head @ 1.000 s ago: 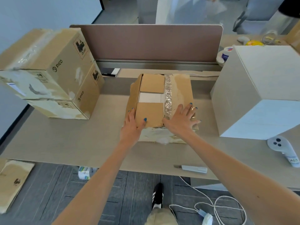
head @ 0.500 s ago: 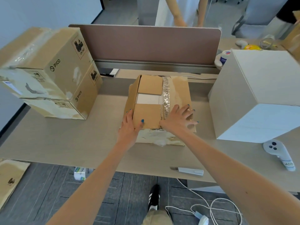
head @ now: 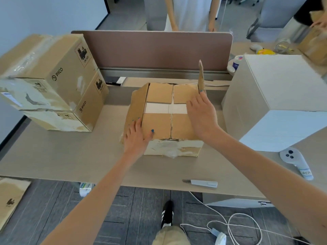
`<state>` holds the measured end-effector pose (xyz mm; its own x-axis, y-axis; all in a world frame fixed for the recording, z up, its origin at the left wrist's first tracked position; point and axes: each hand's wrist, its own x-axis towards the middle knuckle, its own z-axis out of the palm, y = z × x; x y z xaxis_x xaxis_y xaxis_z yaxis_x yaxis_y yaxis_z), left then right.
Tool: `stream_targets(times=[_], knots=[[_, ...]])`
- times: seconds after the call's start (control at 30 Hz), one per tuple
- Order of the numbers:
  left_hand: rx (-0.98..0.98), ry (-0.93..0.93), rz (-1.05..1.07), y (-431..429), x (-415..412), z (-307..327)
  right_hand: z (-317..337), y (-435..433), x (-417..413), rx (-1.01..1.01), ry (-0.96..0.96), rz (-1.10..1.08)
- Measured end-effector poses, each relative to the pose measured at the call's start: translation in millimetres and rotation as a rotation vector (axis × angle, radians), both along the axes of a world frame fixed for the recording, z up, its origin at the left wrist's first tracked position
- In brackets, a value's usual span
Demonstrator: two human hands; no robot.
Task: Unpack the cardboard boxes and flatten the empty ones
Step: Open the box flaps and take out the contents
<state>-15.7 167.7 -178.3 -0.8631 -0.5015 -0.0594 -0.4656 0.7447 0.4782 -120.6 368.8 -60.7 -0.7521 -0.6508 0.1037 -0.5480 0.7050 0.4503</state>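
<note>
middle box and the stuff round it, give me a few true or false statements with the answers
1. The right hand touches the raised right flap of the box. True.
2. The left hand holds the knife. False: the knife lies on the desk near its front edge, and the left hand rests on the box.
3. Two PICO boxes are stacked at the left. True.
4. The inner flaps stand open. False: they lie flat, with something white showing in the gap between them.
</note>
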Motion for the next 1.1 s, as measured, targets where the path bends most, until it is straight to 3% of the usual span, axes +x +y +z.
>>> stream_targets(times=[0.07, 0.13, 0.27, 0.43, 0.57, 0.77, 0.83, 1.0, 1.1], knots=[[-0.104, -0.008, -0.067, 1, -3, 7, 3, 6, 0, 0.155, -0.058, -0.118], [-0.156, -0.021, -0.146, 3, -9, 14, -1, 13, -1, 0.181, -0.125, -0.222], [-0.17, -0.079, -0.211, 6, -23, 22, -18, 26, -1, 0.065, -0.249, -0.292], [-0.133, -0.13, -0.228, 10, -35, 22, -52, 33, 1, -0.024, -0.261, -0.302], [-0.147, -0.128, -0.231, 4, -42, 23, -74, 31, 0, -0.238, -0.432, -0.299], [-0.128, -0.107, -0.256, 1, -50, 27, -94, 37, -8, -0.747, -0.727, -0.229], [-0.133, -0.104, -0.244, 0, -53, 27, -94, 38, -13, -0.775, -0.707, -0.256], [-0.226, -0.004, -0.292, -11, -61, 40, -79, 33, -34, -0.572, -0.507, -0.189], [-0.165, 0.144, -0.363, -13, -59, 63, -61, 29, -42, -0.737, -0.586, -0.19]])
